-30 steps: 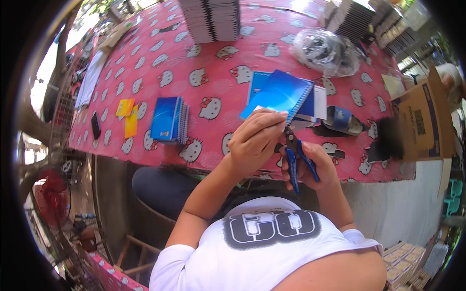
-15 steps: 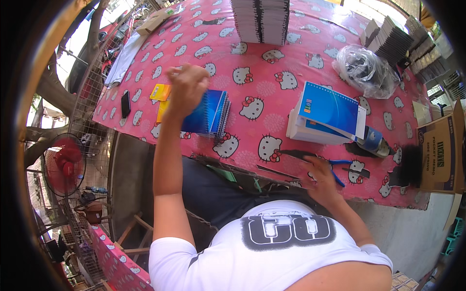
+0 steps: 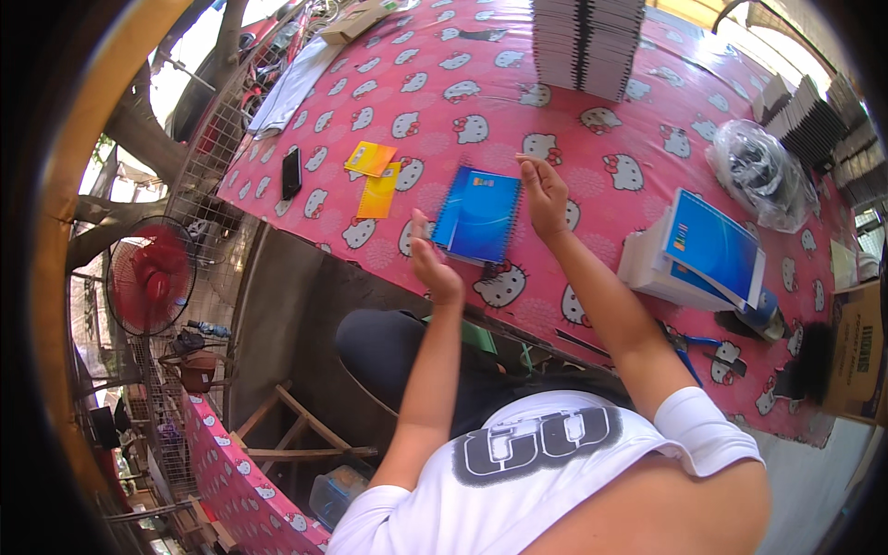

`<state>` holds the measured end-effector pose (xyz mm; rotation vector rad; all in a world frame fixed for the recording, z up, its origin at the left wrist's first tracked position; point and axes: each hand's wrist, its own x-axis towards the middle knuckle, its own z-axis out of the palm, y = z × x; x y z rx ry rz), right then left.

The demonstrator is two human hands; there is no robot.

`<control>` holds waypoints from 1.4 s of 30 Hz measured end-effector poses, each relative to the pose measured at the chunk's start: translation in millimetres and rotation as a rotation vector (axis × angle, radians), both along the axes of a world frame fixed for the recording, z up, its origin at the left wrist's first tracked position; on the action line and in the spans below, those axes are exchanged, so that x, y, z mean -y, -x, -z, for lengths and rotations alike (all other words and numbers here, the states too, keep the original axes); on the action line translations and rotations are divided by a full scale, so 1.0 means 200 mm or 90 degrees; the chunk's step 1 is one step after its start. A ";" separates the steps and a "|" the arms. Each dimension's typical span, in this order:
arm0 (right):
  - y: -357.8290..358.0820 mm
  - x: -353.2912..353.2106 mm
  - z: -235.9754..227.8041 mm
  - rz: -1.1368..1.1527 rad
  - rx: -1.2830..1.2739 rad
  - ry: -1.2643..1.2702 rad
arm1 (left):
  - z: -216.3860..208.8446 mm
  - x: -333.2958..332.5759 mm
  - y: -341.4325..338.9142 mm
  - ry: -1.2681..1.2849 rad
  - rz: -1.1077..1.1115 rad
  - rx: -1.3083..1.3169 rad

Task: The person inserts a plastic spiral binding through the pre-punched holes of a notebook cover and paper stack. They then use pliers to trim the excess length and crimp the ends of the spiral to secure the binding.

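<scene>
A small stack of blue spiral notebooks [image 3: 487, 217] lies near the table's front edge, its wire coil along the right side. My left hand [image 3: 435, 266] is at the stack's lower left edge, fingers stretched upward and apart from the thumb. Just right of the coil is my right hand [image 3: 546, 196], its fingers curled in toward the thumb; whether something small is pinched there I cannot make out. Left of the stack, an orange-yellow booklet [image 3: 372, 158] and a second yellow booklet [image 3: 378, 191] lie partly overlapping.
A black phone [image 3: 291, 174] lies at the left edge. To the right are a thicker blue-covered pile [image 3: 708, 242], blue-handled pliers [image 3: 683, 350], a bottle [image 3: 764, 317] and a clear plastic bag [image 3: 760, 176]. Tall notebook stacks [image 3: 585, 51] stand at the back; a cardboard box [image 3: 853, 351] is far right.
My right hand has left the front edge by the pliers and come up beside the notebooks. My left hand has lowered from above them to their left side. The view has swung left.
</scene>
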<state>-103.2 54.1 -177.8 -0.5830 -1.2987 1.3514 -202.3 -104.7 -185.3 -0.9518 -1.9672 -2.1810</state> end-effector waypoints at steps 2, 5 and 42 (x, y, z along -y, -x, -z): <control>0.08 0.00 0.07 -0.042 0.003 0.034 | 0.06 -0.06 -0.06 -0.020 -0.084 0.040; 0.15 0.01 0.12 -0.029 0.005 0.035 | 0.03 -0.15 -0.05 -0.076 -0.159 0.211; -1.23 -0.01 -1.00 -0.177 0.742 -0.561 | -0.74 -0.19 -0.83 -0.042 0.513 0.299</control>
